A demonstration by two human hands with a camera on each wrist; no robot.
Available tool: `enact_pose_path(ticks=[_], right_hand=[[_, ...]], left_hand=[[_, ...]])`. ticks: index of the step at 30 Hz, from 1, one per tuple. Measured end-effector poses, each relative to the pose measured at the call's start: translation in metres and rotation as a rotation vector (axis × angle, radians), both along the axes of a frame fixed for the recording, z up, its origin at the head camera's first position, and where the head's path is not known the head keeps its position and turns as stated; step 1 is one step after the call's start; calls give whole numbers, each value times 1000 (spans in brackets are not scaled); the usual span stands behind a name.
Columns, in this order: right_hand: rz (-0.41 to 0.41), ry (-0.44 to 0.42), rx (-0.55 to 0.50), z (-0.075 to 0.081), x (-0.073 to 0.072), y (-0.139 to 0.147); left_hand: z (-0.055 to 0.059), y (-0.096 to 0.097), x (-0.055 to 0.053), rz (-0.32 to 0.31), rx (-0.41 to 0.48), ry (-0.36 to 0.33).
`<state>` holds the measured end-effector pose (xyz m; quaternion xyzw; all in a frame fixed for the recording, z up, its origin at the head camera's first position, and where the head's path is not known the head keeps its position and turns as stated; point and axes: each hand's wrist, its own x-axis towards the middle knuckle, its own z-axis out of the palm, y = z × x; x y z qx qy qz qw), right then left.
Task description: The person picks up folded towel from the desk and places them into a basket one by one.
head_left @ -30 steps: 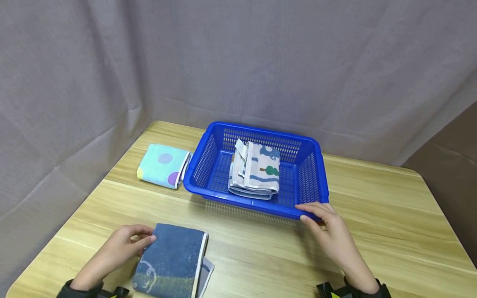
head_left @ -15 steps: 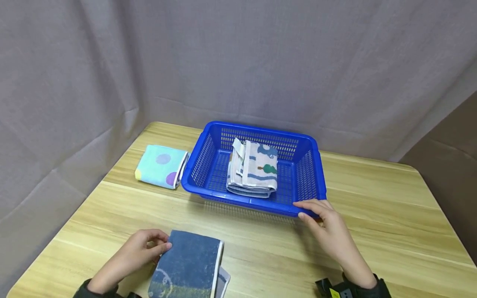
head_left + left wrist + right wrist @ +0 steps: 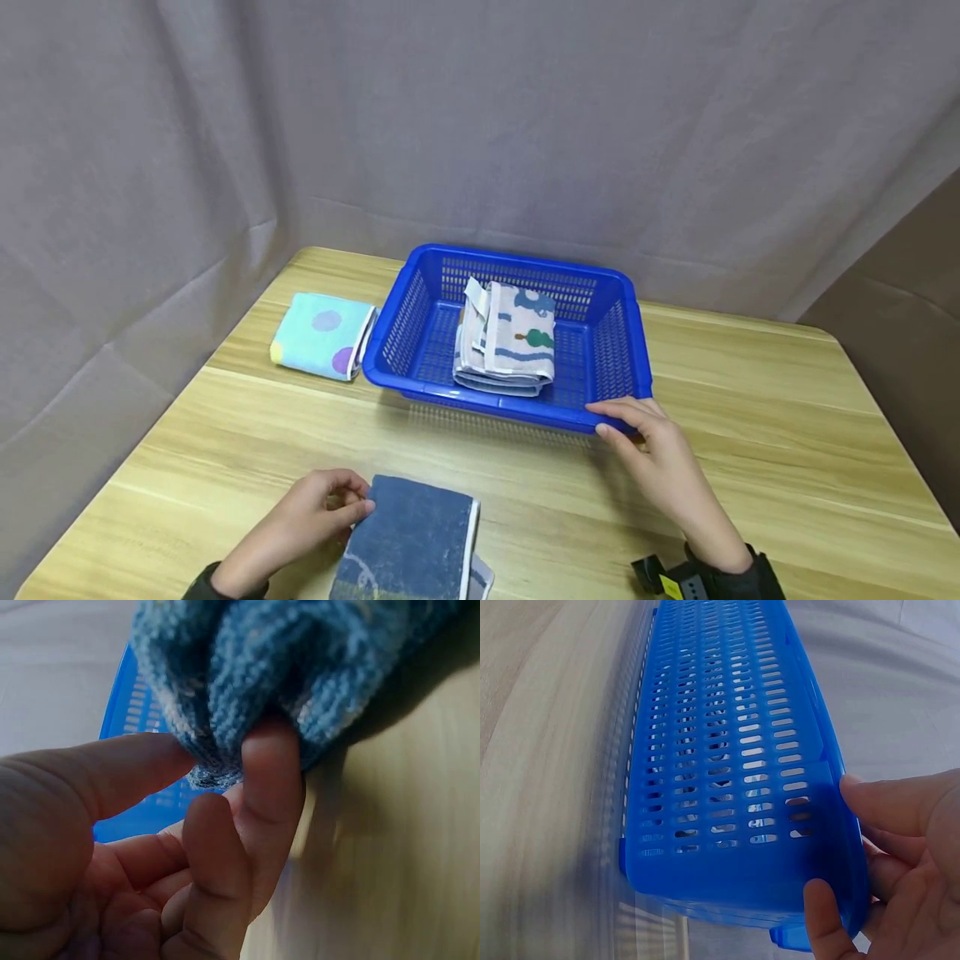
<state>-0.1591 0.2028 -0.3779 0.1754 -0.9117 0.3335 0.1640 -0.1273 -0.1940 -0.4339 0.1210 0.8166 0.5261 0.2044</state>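
My left hand (image 3: 311, 521) pinches the left edge of a folded dark blue towel (image 3: 412, 533) between thumb and fingers, low in the head view. Close up in the left wrist view, the bunched fold of the towel (image 3: 255, 675) sits between thumb and fingertips. At the near right corner of a blue plastic basket (image 3: 495, 406), my right hand (image 3: 656, 442) grips the rim, thumb outside and fingers over the edge. Inside the basket lies a folded white towel (image 3: 517, 342) with blue and green patterns.
A folded light-blue towel (image 3: 322, 333) with coloured dots lies against the basket's left side. All stand on a wooden table (image 3: 750, 433), with a grey curtain (image 3: 480, 125) behind the far edge.
My left hand and the dark blue towel have moved to the right and slightly nearer the front edge. My right hand stays on the basket rim; the view has shifted slightly.
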Motion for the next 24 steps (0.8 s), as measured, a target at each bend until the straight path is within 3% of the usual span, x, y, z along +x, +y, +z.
enact_pose_path(ticks=[15, 24], right_hand=[[-3, -5, 1, -1, -1, 1], [-7, -15, 2, 0, -1, 1]], left_hand=[[0, 27, 6, -8, -27, 58], [-5, 45, 11, 6, 85, -2]])
